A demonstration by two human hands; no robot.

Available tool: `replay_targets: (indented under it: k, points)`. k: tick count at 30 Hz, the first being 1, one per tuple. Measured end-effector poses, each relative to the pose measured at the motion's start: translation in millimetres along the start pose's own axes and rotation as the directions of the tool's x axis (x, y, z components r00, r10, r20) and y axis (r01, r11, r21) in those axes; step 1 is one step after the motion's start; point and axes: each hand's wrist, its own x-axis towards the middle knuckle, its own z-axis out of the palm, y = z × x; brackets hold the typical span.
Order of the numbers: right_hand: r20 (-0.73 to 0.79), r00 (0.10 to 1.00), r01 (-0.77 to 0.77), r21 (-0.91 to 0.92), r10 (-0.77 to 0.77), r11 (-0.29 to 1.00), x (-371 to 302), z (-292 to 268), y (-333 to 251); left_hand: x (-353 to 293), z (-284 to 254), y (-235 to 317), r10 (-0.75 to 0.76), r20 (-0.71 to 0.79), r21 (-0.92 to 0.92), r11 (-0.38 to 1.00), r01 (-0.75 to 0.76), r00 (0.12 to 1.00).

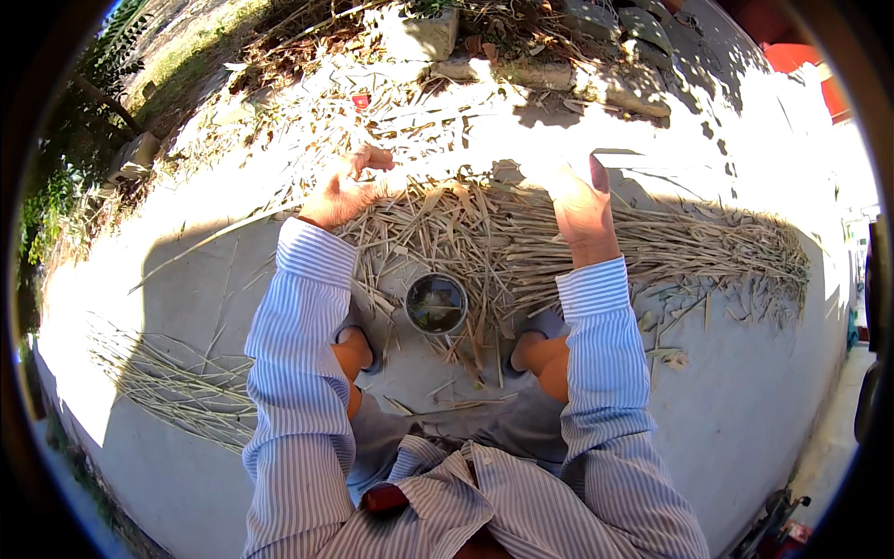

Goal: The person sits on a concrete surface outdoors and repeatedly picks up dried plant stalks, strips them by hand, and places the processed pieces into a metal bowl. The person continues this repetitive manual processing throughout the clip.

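Handling of dry stalks above a concrete floor (pixel 726 419), in a squatting posture. Left grip (pixel 346 194) raised over the far left part of a loose straw heap (pixel 424 233), thumb and fingers curved with a bright gap between; right grip (pixel 585 205) over the left half of a long stalk bundle (pixel 694 244), thumb upright, fingertips washed out by sunlight. Impossible to tell in either case, given the glare, whether clamped on a thin stem or on nothing. Main straw in front of the ankles (pixel 531 356), bundle stretching from heap toward the right, further thin stalks (pixel 177 382) lying apart at the left. Between the ankles, just beside the straw, a cup of dark liquid (pixel 438 333). Probable good practice: lower the hands out of the bright band for a clear view of the stem ends; keep pressure light and even, given dry stems likely to split under hard pinching; draw stems lengthwise rather than crosswise to limit tangling; steer trailing ends clear of the cup, at some risk of tipping if snagged.
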Motion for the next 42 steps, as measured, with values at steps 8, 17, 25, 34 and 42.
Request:
replay_targets:
  k: [8,17,25,34,42]
  points:
    - [-0.083,0.995,0.054,-0.012,-0.055,0.998,3,-13,8,-8,-11,-28,-0.075,-0.058,-0.298,0.953,0.054,0.996]
    - [-0.082,0.996,-0.043,-0.054,0.039,0.998,8,-48,14,-4,-46,-57,0.346,-0.414,0.661,0.75,0.017,0.842]
    - [-0.005,1.0,0.023,0.096,-0.023,0.995,-3,22,38,7,52,37,0.542,-0.017,0.504,0.73,-0.462,0.84]
    - [-0.329,0.944,0.032,0.161,0.023,0.986,13,-17,44,-10,2,24,-0.054,0.001,0.251,0.966,0.052,0.999]
    - [0.085,0.967,-0.202,-0.321,0.241,0.925,11,-60,57,3,36,52,0.367,-0.014,0.377,0.864,-0.335,0.93]
